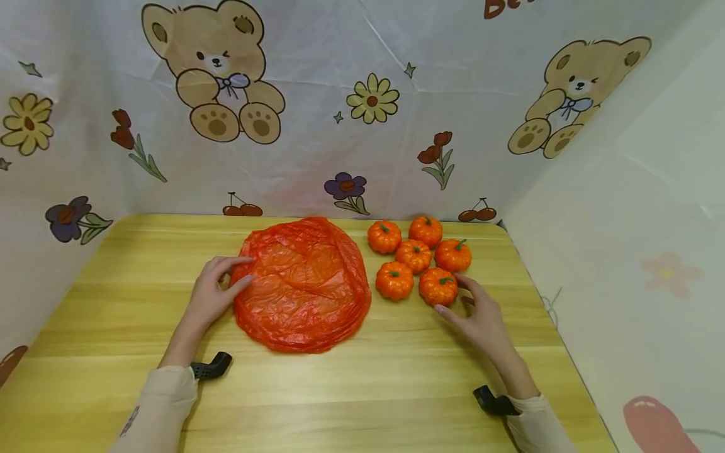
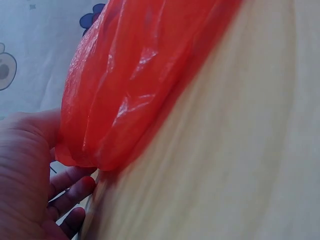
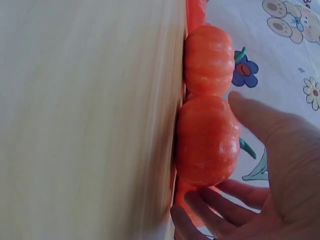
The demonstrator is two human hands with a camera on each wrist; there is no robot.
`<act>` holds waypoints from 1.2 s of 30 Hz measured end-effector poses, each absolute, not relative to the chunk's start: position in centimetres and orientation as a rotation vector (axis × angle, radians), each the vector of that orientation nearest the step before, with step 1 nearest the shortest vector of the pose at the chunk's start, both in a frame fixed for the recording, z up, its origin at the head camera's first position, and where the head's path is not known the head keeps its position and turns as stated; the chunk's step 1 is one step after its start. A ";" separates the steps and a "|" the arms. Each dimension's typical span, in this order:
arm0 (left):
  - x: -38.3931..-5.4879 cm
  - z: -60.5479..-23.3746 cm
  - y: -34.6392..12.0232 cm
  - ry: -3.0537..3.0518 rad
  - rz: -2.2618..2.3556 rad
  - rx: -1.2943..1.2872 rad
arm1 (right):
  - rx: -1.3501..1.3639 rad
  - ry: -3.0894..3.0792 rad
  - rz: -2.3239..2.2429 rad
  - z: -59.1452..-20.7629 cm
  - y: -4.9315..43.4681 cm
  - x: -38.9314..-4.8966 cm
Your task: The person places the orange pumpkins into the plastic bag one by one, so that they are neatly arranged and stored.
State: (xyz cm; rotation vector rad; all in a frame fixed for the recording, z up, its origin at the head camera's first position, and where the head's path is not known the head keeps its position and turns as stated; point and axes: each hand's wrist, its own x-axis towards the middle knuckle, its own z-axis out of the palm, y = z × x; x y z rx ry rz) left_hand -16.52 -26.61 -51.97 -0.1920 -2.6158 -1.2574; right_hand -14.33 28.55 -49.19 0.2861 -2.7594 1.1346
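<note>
Left hand (image 1: 212,292) relaxed, thumb and fingers spread, touching red plastic bag's (image 1: 306,283) left edge. Right hand (image 1: 481,321), well right of bag, has thumb and fingers spanning a small orange pumpkin (image 1: 438,287); can't tell if gripped. Five more pumpkins (image 1: 413,257) cluster right of bag. Both forearms angle in from bag's near side. Wood-grain table (image 1: 340,402) under bag; bear-and-flower printed sheet (image 1: 317,50) hangs behind it.

Your backdrop (image 1: 317,38) reads "Be" (image 1: 496,7), cut off, above-left of the right-hand bear (image 1: 574,82); the print (image 1: 129,421) on your left sleeve (image 1: 164,402) is illegible.
</note>
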 end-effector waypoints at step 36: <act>-16.4 -51.8 -26.6 -2.557 -1.330 -0.114 | 0.192 -2.761 1.052 -45.4 27.7 -16.0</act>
